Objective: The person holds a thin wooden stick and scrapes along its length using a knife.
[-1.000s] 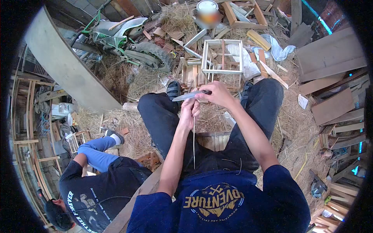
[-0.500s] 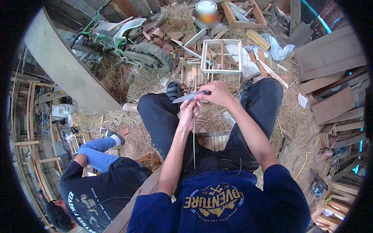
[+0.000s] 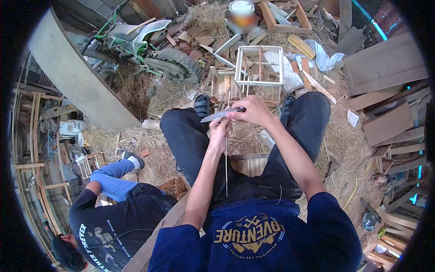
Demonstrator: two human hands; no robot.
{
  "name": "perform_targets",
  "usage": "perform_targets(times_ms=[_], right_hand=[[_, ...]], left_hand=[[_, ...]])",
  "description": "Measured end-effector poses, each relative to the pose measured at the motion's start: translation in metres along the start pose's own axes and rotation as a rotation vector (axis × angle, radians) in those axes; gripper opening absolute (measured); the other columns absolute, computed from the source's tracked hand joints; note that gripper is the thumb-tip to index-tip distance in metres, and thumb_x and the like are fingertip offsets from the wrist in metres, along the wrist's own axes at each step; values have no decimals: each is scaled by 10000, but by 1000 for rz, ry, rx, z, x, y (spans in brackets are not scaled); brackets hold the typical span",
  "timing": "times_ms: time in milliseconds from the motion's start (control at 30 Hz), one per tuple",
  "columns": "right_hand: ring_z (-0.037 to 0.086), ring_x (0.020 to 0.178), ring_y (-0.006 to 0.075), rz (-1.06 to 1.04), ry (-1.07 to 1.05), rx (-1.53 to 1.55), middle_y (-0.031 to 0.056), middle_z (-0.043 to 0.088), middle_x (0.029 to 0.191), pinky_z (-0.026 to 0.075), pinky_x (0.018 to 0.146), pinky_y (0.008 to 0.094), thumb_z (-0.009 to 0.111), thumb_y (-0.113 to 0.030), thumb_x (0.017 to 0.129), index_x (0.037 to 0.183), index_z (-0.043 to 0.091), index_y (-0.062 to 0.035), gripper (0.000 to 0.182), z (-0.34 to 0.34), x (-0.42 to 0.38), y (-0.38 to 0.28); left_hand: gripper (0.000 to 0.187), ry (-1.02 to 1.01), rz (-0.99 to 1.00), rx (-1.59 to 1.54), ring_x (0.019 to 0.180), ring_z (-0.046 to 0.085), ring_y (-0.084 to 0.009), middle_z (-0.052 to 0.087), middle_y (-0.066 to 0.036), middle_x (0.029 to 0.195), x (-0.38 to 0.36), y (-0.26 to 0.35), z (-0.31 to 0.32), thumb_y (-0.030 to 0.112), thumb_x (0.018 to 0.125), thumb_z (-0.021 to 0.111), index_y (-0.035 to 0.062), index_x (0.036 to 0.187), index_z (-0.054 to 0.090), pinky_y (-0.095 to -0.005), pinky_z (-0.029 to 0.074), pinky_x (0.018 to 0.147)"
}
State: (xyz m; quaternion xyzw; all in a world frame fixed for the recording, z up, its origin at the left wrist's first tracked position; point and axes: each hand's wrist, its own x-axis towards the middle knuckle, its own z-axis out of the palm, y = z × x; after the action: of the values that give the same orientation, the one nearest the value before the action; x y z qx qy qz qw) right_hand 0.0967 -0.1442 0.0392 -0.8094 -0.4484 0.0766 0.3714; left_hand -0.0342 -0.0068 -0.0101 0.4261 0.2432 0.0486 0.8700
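Observation:
My right hand (image 3: 252, 111) is closed round the dark handle of a knife (image 3: 221, 114), whose blade points left. In my left hand (image 3: 220, 131) I grip a thin wooden stick (image 3: 226, 170), which runs upright between my legs from my lap to beyond the blade. The blade lies across the stick just above my left fingers, and the two hands almost touch. Exactly where edge and wood meet is hidden by my fingers. Beyond my hands stands a small wooden frame (image 3: 259, 83) with white-edged bars.
A person in a dark shirt (image 3: 118, 226) sits at lower left. A curved panel (image 3: 81, 72) and a motorbike wheel (image 3: 174, 67) stand at upper left. Boards (image 3: 385, 63) are stacked along the right. Straw and wood scraps cover the ground; a bucket (image 3: 241, 8) stands at the back.
Both hands and the knife keep nearly the same place; the blade sits very slightly lower along the stick. The view has shifted a little.

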Motion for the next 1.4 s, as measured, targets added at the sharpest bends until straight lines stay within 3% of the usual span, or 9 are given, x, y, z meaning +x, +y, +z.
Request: perform_targets(times_ms=[333, 433, 533, 767, 867, 967, 1000, 1200, 1400], right_hand=[[662, 681, 291, -5, 8, 37, 85, 685, 705, 496, 656, 400, 749, -490, 805, 800, 756, -156, 335, 7, 2, 4], [666, 703, 293, 6, 24, 24, 92, 694, 728, 497, 675, 404, 767, -481, 784, 821, 764, -148, 336, 8, 2, 5], [670, 722, 292, -6, 52, 11, 96, 706, 755, 498, 691, 402, 783, -468, 768, 835, 766, -127, 347, 8, 2, 8], [677, 745, 279, -54, 60, -40, 99, 717, 775, 488, 698, 379, 798, -451, 757, 841, 761, -84, 378, 5, 0, 18], [677, 737, 270, -108, 220, -43, 83, 701, 733, 495, 724, 397, 755, -540, 773, 834, 766, -138, 407, 12, -5, 35], [678, 717, 271, 104, 163, -128, 81, 704, 728, 494, 710, 397, 747, -542, 791, 856, 774, -147, 401, -22, -4, 27], [671, 665, 285, 46, 249, -177, 93, 695, 695, 494, 658, 397, 734, -546, 813, 875, 779, -150, 404, -29, -4, 35], [652, 608, 295, 552, 533, -240, 121, 672, 654, 478, 585, 407, 706, -540, 851, 893, 774, -136, 412, -49, -14, 72], [676, 690, 290, 357, 360, -214, 126, 703, 750, 501, 635, 388, 745, -504, 831, 887, 757, -67, 440, -43, -23, 28]], left_hand=[[184, 164, 300, 333, 476, 320, 7, 521, 90, 605, -1, -5, 10, 193, 988, 651, 50, 905, 733, -224, 194, 437], [199, 161, 313, 349, 482, 331, 9, 544, 85, 617, 2, -8, 6, 211, 986, 656, 50, 902, 737, -221, 200, 439], [108, 148, 290, 306, 501, 379, 12, 598, 70, 654, 4, -8, 6, 75, 954, 651, 29, 951, 749, -216, 236, 448], [170, 136, 268, 338, 479, 353, 14, 593, 69, 661, 7, -6, 18, 185, 991, 644, 48, 954, 737, -201, 227, 431], [173, 80, 252, 354, 486, 362, 16, 613, 62, 681, 12, -10, 13, 178, 991, 643, 35, 1018, 736, -197, 243, 429], [220, 44, 209, 308, 495, 377, 20, 631, 53, 693, 9, -8, 12, 176, 985, 652, 24, 1127, 726, -191, 266, 429], [244, 60, 206, 305, 495, 375, 19, 636, 48, 707, 4, -5, 19, 180, 989, 648, 25, 1165, 714, -189, 266, 429], [310, 1, 223, 340, 489, 355, 18, 648, 23, 765, -9, -10, 18, 194, 1007, 616, 20, 1258, 666, -181, 257, 431], [382, -59, 33, 43, 440, 300, -10, 662, -36, 809, -1, 6, 11, 257, 1048, 516, 13, 1335, 575, -195, 227, 411]])
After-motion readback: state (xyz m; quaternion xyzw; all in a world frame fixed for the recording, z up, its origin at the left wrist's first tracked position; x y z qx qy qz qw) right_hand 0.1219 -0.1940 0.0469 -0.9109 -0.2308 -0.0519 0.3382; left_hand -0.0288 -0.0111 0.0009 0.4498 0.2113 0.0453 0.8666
